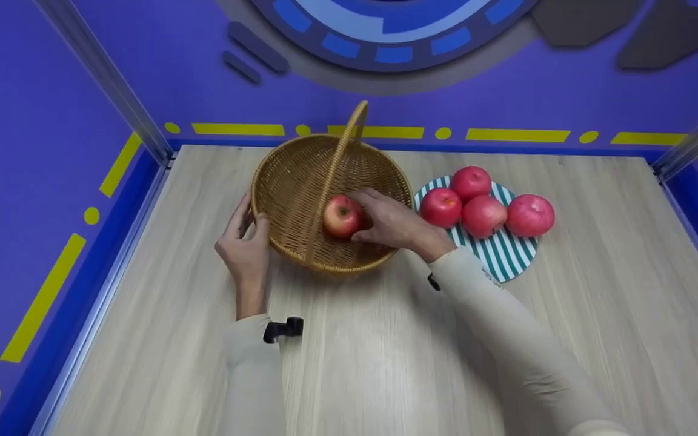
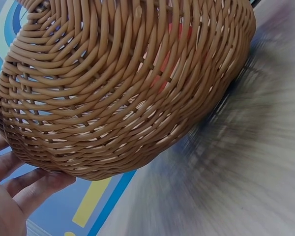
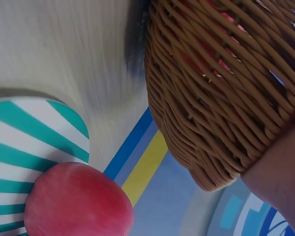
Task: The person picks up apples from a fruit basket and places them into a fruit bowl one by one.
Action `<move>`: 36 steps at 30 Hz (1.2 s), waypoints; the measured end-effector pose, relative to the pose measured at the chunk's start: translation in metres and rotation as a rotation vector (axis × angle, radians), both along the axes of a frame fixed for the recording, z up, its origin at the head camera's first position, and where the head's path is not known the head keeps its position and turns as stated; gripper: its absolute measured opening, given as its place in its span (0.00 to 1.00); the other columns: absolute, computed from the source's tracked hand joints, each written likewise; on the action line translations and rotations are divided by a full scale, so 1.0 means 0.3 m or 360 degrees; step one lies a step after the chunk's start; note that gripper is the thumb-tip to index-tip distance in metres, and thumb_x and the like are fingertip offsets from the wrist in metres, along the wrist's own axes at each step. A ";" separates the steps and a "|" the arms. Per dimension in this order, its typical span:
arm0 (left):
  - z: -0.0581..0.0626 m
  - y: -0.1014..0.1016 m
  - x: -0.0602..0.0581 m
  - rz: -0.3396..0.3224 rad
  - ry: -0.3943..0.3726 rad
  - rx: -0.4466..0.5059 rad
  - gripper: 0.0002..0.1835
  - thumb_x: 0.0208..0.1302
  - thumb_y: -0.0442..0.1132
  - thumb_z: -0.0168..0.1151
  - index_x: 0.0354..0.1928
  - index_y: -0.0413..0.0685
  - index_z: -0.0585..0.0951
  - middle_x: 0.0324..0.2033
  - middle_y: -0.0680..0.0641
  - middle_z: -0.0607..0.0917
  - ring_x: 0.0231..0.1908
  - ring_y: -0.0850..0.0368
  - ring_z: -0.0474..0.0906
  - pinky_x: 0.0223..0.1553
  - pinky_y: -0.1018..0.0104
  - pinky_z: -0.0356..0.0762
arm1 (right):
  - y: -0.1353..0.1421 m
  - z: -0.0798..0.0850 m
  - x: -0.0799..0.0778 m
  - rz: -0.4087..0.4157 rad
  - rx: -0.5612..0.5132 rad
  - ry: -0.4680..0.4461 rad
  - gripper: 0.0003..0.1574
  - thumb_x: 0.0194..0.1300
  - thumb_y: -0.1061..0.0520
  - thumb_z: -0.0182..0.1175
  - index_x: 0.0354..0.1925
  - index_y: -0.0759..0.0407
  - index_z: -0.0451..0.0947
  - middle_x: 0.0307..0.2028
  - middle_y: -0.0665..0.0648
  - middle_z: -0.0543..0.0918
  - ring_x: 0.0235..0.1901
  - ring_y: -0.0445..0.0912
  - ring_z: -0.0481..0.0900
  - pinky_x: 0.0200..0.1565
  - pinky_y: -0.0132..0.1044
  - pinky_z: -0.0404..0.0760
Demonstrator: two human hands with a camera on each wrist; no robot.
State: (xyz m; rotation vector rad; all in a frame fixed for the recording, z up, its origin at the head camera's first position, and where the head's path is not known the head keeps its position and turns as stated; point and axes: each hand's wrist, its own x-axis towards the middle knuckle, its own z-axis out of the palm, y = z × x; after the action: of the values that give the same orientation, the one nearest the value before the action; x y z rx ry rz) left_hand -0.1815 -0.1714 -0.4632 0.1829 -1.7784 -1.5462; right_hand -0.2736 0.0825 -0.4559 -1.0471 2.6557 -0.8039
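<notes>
A brown wicker basket [image 1: 288, 194] with an arched handle stands at the table's middle left, its opening toward the head camera. My left hand [image 1: 245, 245] grips its left side; the left wrist view shows the fingers [image 2: 39, 189] against the woven wall. Inside the basket is a red apple [image 1: 342, 217]. My right hand [image 1: 394, 221] reaches over the right rim and holds this apple between thumb and fingers. In the right wrist view the basket wall hides the apple and most of the hand.
Right of the basket lies a green-and-white striped plate or mat [image 1: 506, 264]. Several apples rest there, among them a front apple [image 1: 483, 216] and a rightmost apple [image 1: 531, 215]. Blue panels [image 1: 161, 72] enclose the wooden table [image 1: 355, 363] at the back and sides.
</notes>
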 end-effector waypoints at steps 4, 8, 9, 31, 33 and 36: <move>0.005 0.003 0.001 0.0014 -0.0017 0.0002 0.22 0.66 0.23 0.63 0.63 0.33 0.84 0.57 0.34 0.86 0.54 0.36 0.86 0.61 0.44 0.80 | -0.011 -0.005 -0.004 -0.0037 0.0021 -0.0014 0.49 0.68 0.50 0.76 0.78 0.62 0.66 0.70 0.66 0.73 0.67 0.58 0.74 0.69 0.52 0.73; 0.005 0.004 -0.002 0.0004 -0.0007 0.0028 0.22 0.66 0.22 0.63 0.62 0.32 0.84 0.57 0.34 0.86 0.54 0.35 0.86 0.61 0.40 0.79 | -0.023 -0.011 -0.010 -0.0079 0.0036 -0.0024 0.49 0.68 0.47 0.75 0.77 0.62 0.66 0.68 0.65 0.74 0.65 0.57 0.75 0.69 0.52 0.74; 0.005 0.004 -0.002 0.0004 -0.0004 0.0029 0.22 0.66 0.22 0.63 0.62 0.32 0.84 0.57 0.34 0.86 0.54 0.34 0.86 0.61 0.39 0.79 | -0.026 -0.013 -0.012 -0.0089 0.0037 -0.0034 0.49 0.68 0.47 0.75 0.77 0.62 0.66 0.68 0.65 0.74 0.66 0.57 0.75 0.69 0.52 0.74; 0.003 0.004 -0.002 -0.0001 -0.0002 -0.0009 0.22 0.66 0.22 0.63 0.62 0.31 0.84 0.57 0.34 0.86 0.55 0.37 0.86 0.61 0.45 0.80 | -0.054 -0.029 -0.038 -0.0158 0.0036 -0.0160 0.51 0.67 0.43 0.75 0.77 0.60 0.64 0.68 0.63 0.75 0.66 0.54 0.75 0.69 0.50 0.74; 0.005 0.005 -0.002 0.0005 0.0006 -0.0022 0.22 0.66 0.22 0.63 0.62 0.31 0.84 0.56 0.34 0.86 0.54 0.37 0.86 0.60 0.45 0.81 | -0.054 -0.030 -0.039 -0.0162 0.0022 -0.0139 0.52 0.67 0.43 0.75 0.78 0.60 0.64 0.68 0.63 0.75 0.66 0.54 0.75 0.69 0.50 0.73; 0.006 0.005 -0.004 0.0009 0.0023 -0.0041 0.22 0.65 0.22 0.63 0.62 0.30 0.84 0.56 0.34 0.86 0.54 0.36 0.86 0.60 0.47 0.81 | -0.054 -0.031 -0.037 -0.0169 0.0008 -0.0099 0.51 0.65 0.42 0.76 0.76 0.61 0.67 0.67 0.63 0.77 0.66 0.55 0.75 0.69 0.50 0.74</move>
State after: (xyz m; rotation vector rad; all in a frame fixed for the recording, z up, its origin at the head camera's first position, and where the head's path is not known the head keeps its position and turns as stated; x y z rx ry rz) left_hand -0.1826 -0.1699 -0.4614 0.1636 -1.7840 -1.5167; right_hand -0.2848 0.0663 -0.4652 -0.8711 2.6777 -0.8349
